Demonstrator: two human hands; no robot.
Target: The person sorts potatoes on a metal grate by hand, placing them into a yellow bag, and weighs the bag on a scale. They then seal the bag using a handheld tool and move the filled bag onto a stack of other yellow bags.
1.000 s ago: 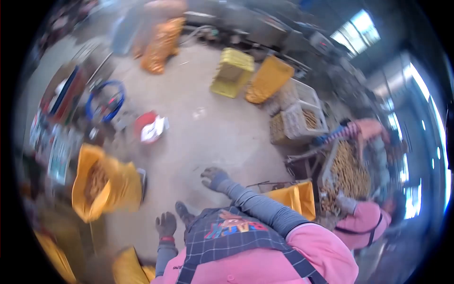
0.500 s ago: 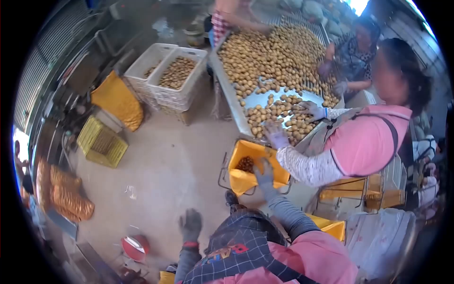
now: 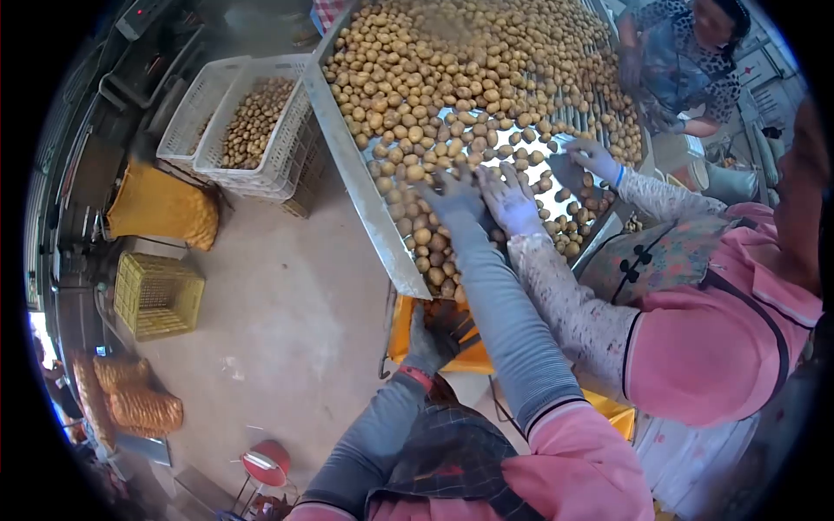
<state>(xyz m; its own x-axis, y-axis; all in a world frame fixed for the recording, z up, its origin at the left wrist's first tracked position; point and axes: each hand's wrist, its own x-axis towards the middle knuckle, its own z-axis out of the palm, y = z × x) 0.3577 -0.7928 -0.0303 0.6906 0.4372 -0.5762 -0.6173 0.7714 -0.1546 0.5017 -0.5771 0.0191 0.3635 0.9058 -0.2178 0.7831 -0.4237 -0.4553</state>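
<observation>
From where I stand, the right hand (image 3: 456, 200) is spread, fingers apart, among potatoes (image 3: 420, 236) on the tabletop (image 3: 376, 208), clasping none that I can make out. Just right of it rests a co-worker's gloved hand (image 3: 514, 207). Left of it, the raised rim (image 3: 352, 156) probably stops potatoes rolling off. Below, the left hand (image 3: 441, 337), fingers also parted, is at the yellow bag (image 3: 473, 358); whether it touches, I can't tell. The bag sits under the edge, seemingly to catch potatoes.
</observation>
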